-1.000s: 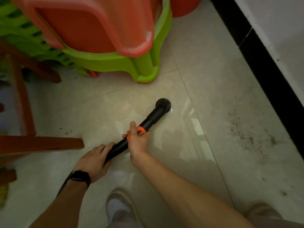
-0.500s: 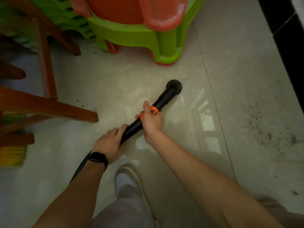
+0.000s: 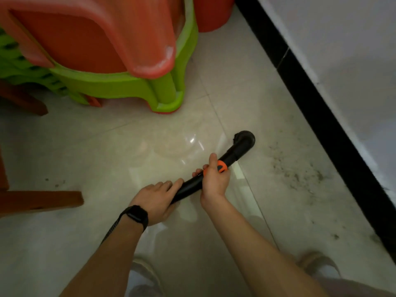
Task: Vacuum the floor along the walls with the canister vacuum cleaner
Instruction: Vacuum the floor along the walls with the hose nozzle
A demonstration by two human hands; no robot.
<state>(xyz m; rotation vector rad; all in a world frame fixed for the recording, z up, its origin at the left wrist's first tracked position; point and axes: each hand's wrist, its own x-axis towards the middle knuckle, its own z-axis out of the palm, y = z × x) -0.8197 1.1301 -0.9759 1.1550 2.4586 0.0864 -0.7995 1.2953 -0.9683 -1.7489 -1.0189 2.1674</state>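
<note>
The left hand [image 3: 156, 198] and, further forward, the right hand [image 3: 215, 181] both grip the black plastic vacuum wand [image 3: 190, 186], its round black nozzle [image 3: 244, 139] pointing up-right, seemingly just short of the gritty dirt patch [image 3: 295, 170].

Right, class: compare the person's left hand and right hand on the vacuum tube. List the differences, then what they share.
The left hand holds the vacuum tube nearer the body; the right hand holds it further forward, at the orange collar. The left wrist wears a black wristband; the right wrist is bare. Both hands curl round the same tube.

Left hand [image 3: 156, 199], right hand [image 3: 215, 182], both around vacuum tube [image 3: 234, 150]
</note>
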